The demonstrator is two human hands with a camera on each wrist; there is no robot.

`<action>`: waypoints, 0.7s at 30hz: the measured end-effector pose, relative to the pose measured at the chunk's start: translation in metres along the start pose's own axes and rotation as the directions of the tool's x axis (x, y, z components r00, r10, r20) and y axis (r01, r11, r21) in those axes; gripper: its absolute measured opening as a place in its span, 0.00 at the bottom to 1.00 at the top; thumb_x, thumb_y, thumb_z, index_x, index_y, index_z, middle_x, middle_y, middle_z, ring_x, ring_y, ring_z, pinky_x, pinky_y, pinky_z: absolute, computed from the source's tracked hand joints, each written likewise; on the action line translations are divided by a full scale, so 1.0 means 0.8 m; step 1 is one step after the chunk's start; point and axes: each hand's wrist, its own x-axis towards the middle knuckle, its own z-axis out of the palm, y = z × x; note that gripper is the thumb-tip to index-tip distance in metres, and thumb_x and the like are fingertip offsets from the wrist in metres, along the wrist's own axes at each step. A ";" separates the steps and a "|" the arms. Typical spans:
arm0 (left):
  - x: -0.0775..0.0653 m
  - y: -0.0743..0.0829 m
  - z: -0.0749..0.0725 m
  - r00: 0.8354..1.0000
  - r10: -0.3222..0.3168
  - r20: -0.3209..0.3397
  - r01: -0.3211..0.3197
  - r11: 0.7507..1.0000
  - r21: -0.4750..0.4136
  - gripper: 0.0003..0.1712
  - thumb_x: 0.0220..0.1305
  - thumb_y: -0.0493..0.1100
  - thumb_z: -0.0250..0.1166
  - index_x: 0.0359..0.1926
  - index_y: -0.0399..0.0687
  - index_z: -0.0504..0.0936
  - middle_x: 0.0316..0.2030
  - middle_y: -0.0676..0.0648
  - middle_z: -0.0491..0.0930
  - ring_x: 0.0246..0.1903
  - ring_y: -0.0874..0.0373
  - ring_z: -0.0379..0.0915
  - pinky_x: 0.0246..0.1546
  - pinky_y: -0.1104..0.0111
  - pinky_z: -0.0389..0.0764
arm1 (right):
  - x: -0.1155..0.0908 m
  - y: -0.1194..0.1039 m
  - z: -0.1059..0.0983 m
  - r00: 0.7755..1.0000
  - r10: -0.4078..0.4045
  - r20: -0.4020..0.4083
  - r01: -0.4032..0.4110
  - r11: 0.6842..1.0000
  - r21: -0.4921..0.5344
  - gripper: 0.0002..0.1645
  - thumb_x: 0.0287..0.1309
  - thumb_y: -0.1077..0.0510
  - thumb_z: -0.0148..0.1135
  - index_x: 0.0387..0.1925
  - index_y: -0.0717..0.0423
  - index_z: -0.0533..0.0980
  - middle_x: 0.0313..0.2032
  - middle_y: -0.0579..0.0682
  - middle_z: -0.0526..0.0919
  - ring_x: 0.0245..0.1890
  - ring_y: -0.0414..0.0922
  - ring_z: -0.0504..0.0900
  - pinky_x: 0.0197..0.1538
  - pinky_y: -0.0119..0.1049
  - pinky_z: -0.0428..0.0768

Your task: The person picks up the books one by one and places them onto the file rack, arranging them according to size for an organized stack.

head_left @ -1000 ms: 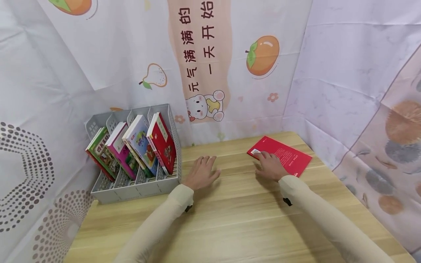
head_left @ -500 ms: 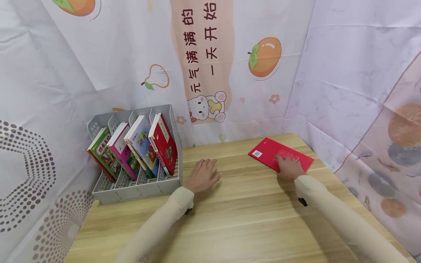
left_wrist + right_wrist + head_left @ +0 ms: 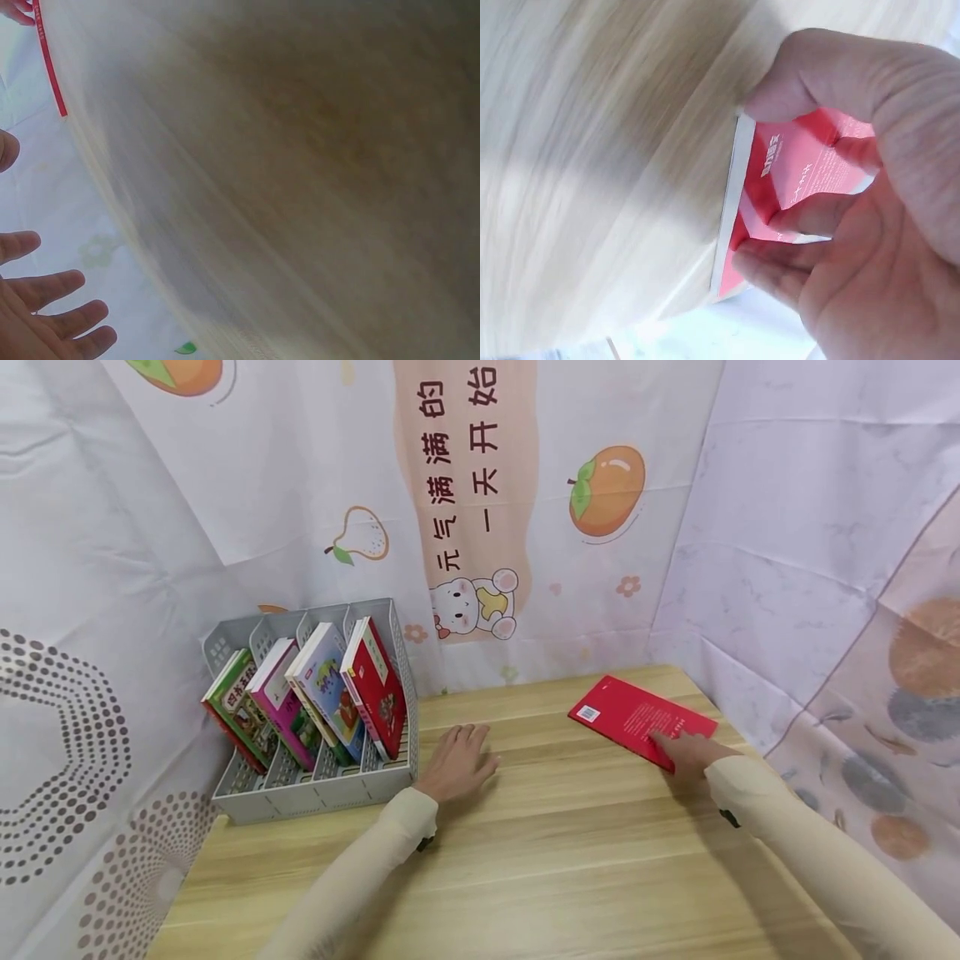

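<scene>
A red book (image 3: 630, 710) lies flat on the wooden table at the right, its barcode at the far left corner. My right hand (image 3: 686, 753) is at the book's near edge. In the right wrist view, the right hand's (image 3: 885, 247) thumb sits by the book's (image 3: 791, 169) pale page edge, while its fingertips touch the red cover, slightly bent. My left hand (image 3: 453, 764) rests on the table beside the grey rack, fingers relaxed and nothing held. Spread fingers of that left hand (image 3: 45, 319) show at the lower left of the left wrist view.
A grey slotted book rack (image 3: 318, 793) stands at the back left. Leaning in its slots are a green book (image 3: 247, 702), a purple book (image 3: 285, 706), a blue book (image 3: 330, 693) and a red book (image 3: 378, 697). Patterned cloth (image 3: 300, 485) encloses the table (image 3: 510, 868).
My right hand has moved right and toward me, from the book's barcode corner across the cover to its near edge. The book and my left hand stay nearly in place.
</scene>
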 end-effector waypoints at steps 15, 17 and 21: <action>-0.004 -0.013 -0.019 0.997 -0.072 -0.007 0.071 0.994 -0.080 0.37 0.77 0.60 0.52 0.76 0.43 0.62 0.68 0.36 0.69 0.68 0.39 0.63 0.70 0.48 0.62 | -0.003 0.012 -0.005 0.972 -0.216 -0.095 0.200 0.967 -0.158 0.50 0.55 0.58 0.76 0.74 0.67 0.61 0.37 0.61 0.81 0.38 0.59 0.83 0.49 0.58 0.81; -0.006 -0.012 -0.017 0.997 -0.075 -0.004 0.074 0.992 -0.099 0.37 0.77 0.58 0.53 0.76 0.42 0.62 0.68 0.36 0.69 0.68 0.39 0.63 0.71 0.49 0.60 | -0.003 0.014 -0.002 0.971 -0.216 -0.107 0.198 0.968 -0.157 0.50 0.55 0.58 0.76 0.74 0.66 0.61 0.37 0.62 0.81 0.38 0.59 0.83 0.49 0.58 0.81; -0.010 -0.009 -0.009 0.999 -0.053 -0.011 0.052 0.992 -0.119 0.35 0.76 0.53 0.57 0.75 0.39 0.64 0.67 0.35 0.71 0.68 0.38 0.64 0.71 0.49 0.60 | -0.005 0.022 0.004 0.966 -0.226 -0.129 0.203 0.965 -0.168 0.46 0.57 0.58 0.74 0.72 0.68 0.63 0.33 0.58 0.80 0.33 0.54 0.82 0.46 0.56 0.82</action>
